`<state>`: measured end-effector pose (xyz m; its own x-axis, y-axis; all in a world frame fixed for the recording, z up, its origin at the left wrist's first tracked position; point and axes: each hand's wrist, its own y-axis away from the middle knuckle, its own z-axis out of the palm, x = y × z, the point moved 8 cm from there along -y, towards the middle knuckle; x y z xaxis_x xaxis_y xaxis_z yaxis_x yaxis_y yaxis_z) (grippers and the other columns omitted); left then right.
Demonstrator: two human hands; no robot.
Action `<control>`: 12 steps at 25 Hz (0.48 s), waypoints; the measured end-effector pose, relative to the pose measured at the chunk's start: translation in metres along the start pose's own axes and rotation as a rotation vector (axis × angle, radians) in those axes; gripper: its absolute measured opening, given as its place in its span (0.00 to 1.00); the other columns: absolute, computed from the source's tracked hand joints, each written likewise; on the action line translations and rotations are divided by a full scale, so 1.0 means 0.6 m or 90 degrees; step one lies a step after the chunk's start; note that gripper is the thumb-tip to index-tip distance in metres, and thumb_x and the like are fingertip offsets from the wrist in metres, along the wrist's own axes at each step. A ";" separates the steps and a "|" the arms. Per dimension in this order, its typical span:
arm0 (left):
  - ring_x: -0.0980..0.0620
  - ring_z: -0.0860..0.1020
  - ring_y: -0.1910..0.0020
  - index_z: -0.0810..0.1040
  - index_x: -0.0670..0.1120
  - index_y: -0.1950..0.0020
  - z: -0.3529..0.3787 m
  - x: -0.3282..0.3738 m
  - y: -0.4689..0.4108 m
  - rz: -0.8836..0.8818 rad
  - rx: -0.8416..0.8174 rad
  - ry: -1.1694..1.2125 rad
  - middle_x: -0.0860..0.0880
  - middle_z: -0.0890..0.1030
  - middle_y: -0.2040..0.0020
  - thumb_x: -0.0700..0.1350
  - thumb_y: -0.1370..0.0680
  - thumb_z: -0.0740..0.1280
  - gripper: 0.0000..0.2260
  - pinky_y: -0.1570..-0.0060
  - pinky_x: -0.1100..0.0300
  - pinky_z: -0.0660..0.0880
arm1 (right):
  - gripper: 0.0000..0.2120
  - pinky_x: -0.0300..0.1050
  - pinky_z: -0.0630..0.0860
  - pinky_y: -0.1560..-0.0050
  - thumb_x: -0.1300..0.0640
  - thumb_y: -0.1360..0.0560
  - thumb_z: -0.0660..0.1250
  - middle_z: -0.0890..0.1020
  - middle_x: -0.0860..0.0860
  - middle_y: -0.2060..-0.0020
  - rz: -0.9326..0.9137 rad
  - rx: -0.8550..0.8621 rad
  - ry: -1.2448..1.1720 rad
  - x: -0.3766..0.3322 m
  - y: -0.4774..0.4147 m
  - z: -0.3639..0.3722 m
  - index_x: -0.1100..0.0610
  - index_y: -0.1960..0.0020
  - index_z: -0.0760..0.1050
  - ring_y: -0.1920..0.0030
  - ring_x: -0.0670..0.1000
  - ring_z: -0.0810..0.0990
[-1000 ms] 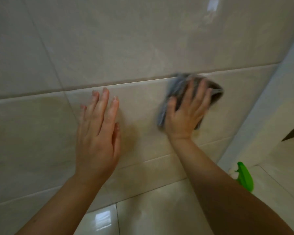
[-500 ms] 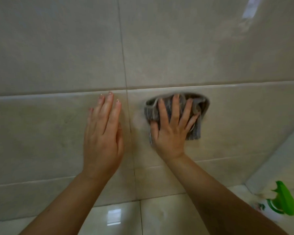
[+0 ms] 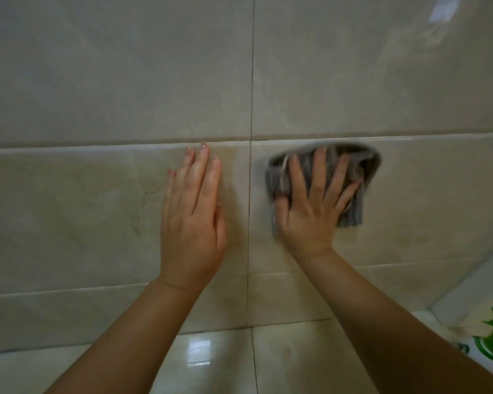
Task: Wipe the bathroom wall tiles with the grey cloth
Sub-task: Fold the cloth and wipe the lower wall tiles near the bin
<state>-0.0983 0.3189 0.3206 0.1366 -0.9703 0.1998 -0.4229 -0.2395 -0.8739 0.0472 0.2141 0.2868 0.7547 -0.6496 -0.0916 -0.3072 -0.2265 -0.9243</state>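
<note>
We press the grey cloth (image 3: 366,163) flat to the wall tile (image 3: 427,194) under our right hand (image 3: 310,214), fingers spread and straight over it. The cloth lies bunched, wider than tall, with its top edge touching the horizontal joint above. It sits just right of the vertical grout line (image 3: 251,109). Our left hand (image 3: 192,223) rests flat on the neighbouring tile just left of that line, fingers together, holding nothing. We judge a sideways stroke comes next: leftward soon meets the left hand, while rightward the tile runs bare towards the corner.
</note>
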 end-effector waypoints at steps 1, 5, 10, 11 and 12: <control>0.42 0.58 0.22 0.64 0.37 0.25 0.004 0.002 0.002 0.007 -0.009 0.002 0.39 0.64 0.24 0.30 0.23 0.58 0.25 0.25 0.39 0.55 | 0.27 0.74 0.47 0.29 0.46 0.21 0.56 0.55 0.56 0.23 0.062 0.025 -0.029 -0.006 -0.030 -0.010 0.48 0.23 0.56 0.24 0.66 0.50; 0.40 0.59 0.23 0.65 0.37 0.26 0.018 0.011 0.009 0.037 -0.037 0.001 0.37 0.64 0.25 0.32 0.22 0.56 0.23 0.24 0.41 0.55 | 0.30 0.72 0.42 0.29 0.45 0.22 0.58 0.49 0.53 0.22 -0.139 -0.050 -0.005 -0.076 0.032 0.029 0.45 0.23 0.54 0.22 0.60 0.40; 0.41 0.59 0.23 0.64 0.36 0.25 0.040 0.008 0.043 0.047 -0.079 -0.019 0.38 0.64 0.24 0.29 0.24 0.58 0.26 0.24 0.41 0.55 | 0.30 0.70 0.46 0.29 0.42 0.23 0.60 0.45 0.50 0.21 -0.292 -0.117 0.114 0.034 0.202 0.076 0.44 0.23 0.55 0.22 0.60 0.43; 0.41 0.59 0.22 0.65 0.37 0.25 0.047 0.007 0.053 0.049 -0.090 -0.018 0.39 0.64 0.24 0.29 0.24 0.59 0.26 0.24 0.41 0.55 | 0.28 0.70 0.46 0.29 0.42 0.22 0.57 0.47 0.51 0.21 -0.247 -0.107 0.106 0.061 0.197 0.067 0.44 0.24 0.54 0.22 0.60 0.43; 0.41 0.58 0.22 0.65 0.37 0.25 0.053 0.007 0.062 0.052 -0.098 -0.016 0.39 0.64 0.24 0.29 0.24 0.59 0.26 0.24 0.40 0.55 | 0.26 0.69 0.46 0.28 0.42 0.20 0.55 0.50 0.51 0.22 -0.187 -0.086 0.085 0.085 0.181 0.055 0.44 0.24 0.54 0.22 0.61 0.44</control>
<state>-0.0850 0.3073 0.2750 0.1172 -0.9861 0.1175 -0.5656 -0.1635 -0.8083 0.0712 0.1804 0.1695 0.7424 -0.6296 0.2289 -0.1690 -0.5066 -0.8454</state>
